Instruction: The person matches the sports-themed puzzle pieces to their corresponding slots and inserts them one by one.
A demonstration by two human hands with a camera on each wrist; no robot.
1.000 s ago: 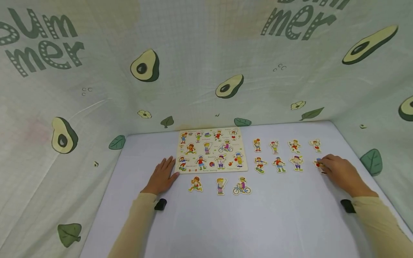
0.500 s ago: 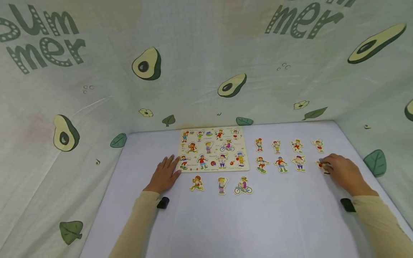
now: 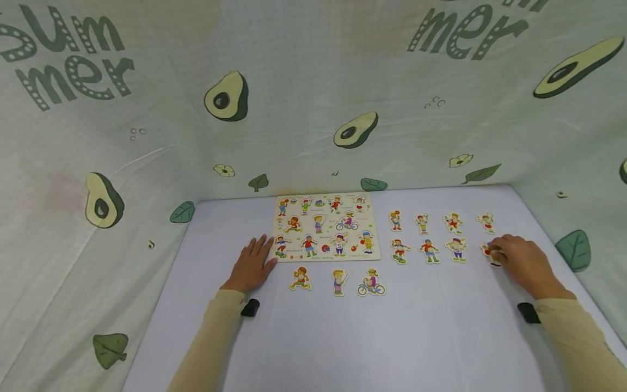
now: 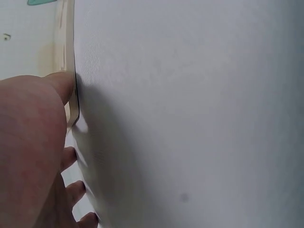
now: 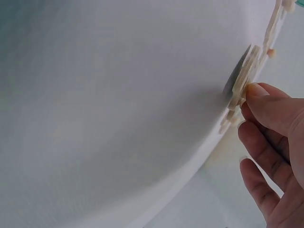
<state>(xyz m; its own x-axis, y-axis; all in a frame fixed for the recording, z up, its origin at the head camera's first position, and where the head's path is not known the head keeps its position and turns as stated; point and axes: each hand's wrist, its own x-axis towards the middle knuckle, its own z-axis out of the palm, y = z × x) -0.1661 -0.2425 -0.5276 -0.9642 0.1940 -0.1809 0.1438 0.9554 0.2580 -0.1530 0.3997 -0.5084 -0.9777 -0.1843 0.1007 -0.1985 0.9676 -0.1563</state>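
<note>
In the head view my left hand (image 3: 249, 265) lies with fingers spread at the lower left corner of a printed wooden puzzle board (image 3: 289, 256). Its thumb touches the board's edge (image 4: 69, 52) in the left wrist view. Over at the right, my right hand (image 3: 526, 267) pinches a flat figure puzzle piece (image 3: 491, 255) between thumb and forefinger. The right wrist view has that puzzle piece (image 5: 247, 73) edge-on, with a shadow under one end; the other fingers are loosely bent. My fingers partly cover the piece.
Two rows of figure pieces lie right of the board, among them a skateboarder (image 3: 400, 251) and a tennis player (image 3: 486, 222). Below the board are a runner (image 3: 300, 278), a golfer (image 3: 338, 282) and a cyclist (image 3: 371, 283). A printed cloth (image 3: 294, 81) hangs behind the table.
The head view has shifted slightly, so the things appear a little farther right. My left hand stays at the board's corner, and my right hand stays at the same piece.
</note>
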